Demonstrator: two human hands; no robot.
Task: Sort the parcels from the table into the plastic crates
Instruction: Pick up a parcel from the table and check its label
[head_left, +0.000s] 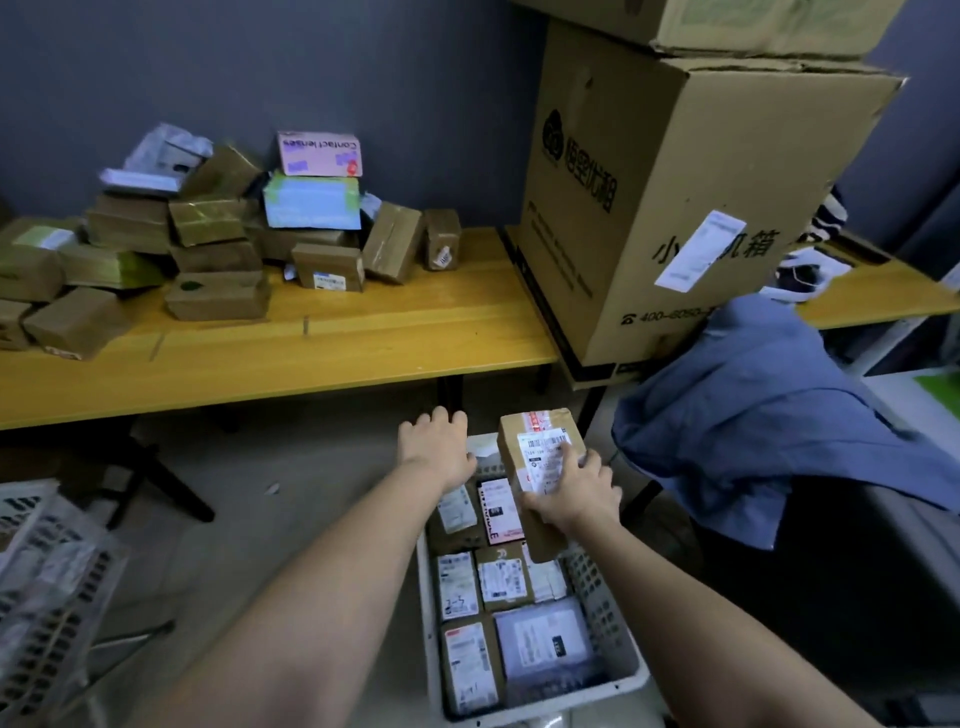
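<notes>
My right hand (574, 496) grips a brown cardboard parcel (527, 441) with a white shipping label, held tilted above the far right part of the white plastic crate (605, 613). The crate stands on the floor below me and holds several labelled parcels laid flat. My left hand (439, 447) hovers over the crate's far left corner, fingers curled downward; whether it holds anything cannot be made out. A heap of several brown parcels (218, 260), plus a pink box (319, 153) and a pale blue one (311, 202), lies on the yellow table (337, 343).
A second white crate (47, 587) sits at the lower left. Large stacked cardboard boxes (675, 197) stand at the right of the table. A blue cloth (769, 415) drapes over a dark chair beside the crate. Table legs stand behind the crate.
</notes>
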